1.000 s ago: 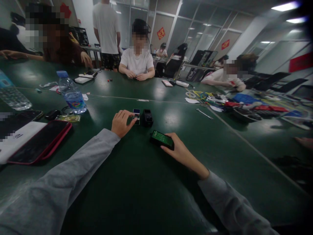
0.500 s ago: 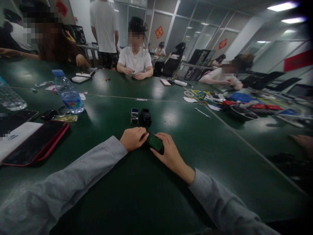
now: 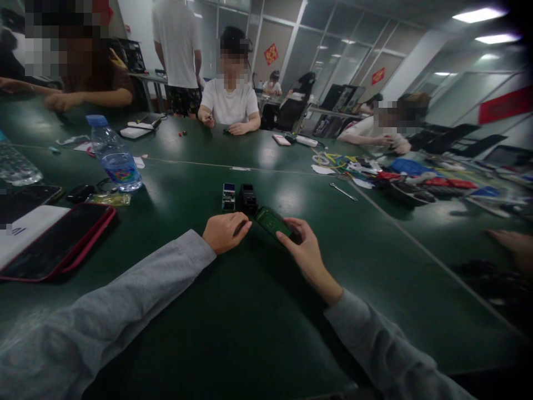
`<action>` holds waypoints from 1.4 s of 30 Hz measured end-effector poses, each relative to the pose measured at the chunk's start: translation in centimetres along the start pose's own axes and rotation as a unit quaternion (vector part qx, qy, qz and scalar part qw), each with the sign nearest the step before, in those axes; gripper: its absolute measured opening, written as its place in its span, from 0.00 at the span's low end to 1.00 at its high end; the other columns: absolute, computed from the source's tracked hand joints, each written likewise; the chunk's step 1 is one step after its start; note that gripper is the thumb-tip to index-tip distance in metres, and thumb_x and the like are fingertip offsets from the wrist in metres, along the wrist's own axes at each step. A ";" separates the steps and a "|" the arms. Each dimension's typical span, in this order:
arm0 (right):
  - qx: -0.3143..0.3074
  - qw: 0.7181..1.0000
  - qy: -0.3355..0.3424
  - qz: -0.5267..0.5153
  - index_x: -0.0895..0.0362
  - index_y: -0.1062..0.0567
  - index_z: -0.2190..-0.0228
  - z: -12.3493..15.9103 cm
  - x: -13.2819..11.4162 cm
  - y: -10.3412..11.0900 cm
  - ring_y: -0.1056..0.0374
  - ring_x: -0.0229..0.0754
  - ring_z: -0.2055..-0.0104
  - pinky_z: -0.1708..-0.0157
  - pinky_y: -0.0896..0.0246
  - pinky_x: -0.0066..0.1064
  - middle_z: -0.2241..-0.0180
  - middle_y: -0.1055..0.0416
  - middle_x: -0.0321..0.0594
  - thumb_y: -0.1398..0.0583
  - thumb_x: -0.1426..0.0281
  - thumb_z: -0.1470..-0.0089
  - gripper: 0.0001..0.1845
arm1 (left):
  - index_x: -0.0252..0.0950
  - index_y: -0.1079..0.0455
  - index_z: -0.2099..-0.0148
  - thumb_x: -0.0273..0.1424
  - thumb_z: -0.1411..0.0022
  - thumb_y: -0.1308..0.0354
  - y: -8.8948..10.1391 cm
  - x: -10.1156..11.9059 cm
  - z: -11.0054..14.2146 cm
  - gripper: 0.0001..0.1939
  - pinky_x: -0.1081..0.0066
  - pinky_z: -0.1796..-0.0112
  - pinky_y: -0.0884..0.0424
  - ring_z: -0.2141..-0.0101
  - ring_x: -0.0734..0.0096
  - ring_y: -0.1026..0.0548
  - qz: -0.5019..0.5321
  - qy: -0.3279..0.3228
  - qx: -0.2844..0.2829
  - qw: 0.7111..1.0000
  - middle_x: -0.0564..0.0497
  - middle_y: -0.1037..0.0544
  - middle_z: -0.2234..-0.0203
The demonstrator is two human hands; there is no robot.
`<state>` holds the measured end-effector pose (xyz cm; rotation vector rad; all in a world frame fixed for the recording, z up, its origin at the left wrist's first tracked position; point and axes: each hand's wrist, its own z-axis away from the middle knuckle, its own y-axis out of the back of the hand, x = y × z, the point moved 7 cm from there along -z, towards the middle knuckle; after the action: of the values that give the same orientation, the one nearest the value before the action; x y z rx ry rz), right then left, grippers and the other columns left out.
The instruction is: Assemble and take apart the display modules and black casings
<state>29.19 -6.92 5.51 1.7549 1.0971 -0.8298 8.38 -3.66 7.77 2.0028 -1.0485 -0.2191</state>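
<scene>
My right hand [image 3: 307, 244] grips a dark, flat case with a green circuit board [image 3: 273, 223] showing on its upper face, thumb on the near edge. The board is tilted and its far end comes close to a black boxy device [image 3: 249, 195]. Just left of the board, my left hand [image 3: 227, 233] is closed with a small dark piece [image 3: 240, 228] pinched in its fingers; its kind is not clear. A small electronic module [image 3: 229, 195] with a screen and exposed parts lies beside the black device, beyond my left hand.
On the left are a water bottle [image 3: 114, 158], a phone in a red case [image 3: 62, 239] and a white box [image 3: 25, 236]. A wrench [image 3: 343, 191] and a pile of cables and tools [image 3: 400, 172] lie to the right. Across the green table [image 3: 233, 328] sit other people.
My right hand has moved right with the circuit board, away from my left hand. Both hands held it before; now my left hand has only the small dark piece.
</scene>
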 end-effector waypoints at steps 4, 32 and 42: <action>0.140 0.982 0.050 0.121 0.56 0.34 0.52 -3.0 0.7 2.9 0.33 0.48 0.53 0.50 0.37 0.45 0.55 0.32 0.45 0.36 0.65 0.50 0.24 | 0.35 0.29 0.68 0.38 0.31 0.52 1.4 -1.8 0.1 0.17 0.73 0.75 0.39 0.79 0.75 0.32 0.024 0.018 0.081 0.996 0.53 0.27 0.79; -0.099 0.912 0.216 0.333 0.55 0.42 0.40 -8.0 3.0 -4.1 0.57 0.58 0.33 0.37 0.53 0.60 0.37 0.51 0.53 0.42 0.64 0.41 0.30 | 0.35 0.31 0.72 0.42 0.32 0.52 2.6 -10.1 0.3 0.21 0.73 0.76 0.43 0.81 0.77 0.38 0.032 0.175 0.159 0.971 0.56 0.34 0.83; -0.091 0.932 0.124 0.329 0.58 0.47 0.36 -8.7 5.0 -4.1 0.43 0.64 0.39 0.48 0.37 0.58 0.37 0.53 0.59 0.47 0.61 0.39 0.33 | 0.35 0.30 0.71 0.42 0.32 0.52 2.2 -10.3 0.2 0.21 0.73 0.75 0.42 0.80 0.77 0.37 0.021 0.182 0.138 0.973 0.55 0.32 0.82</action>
<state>28.12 3.61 3.27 1.9219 0.6306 -0.0935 0.43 3.25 7.08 2.1557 -0.9184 0.3241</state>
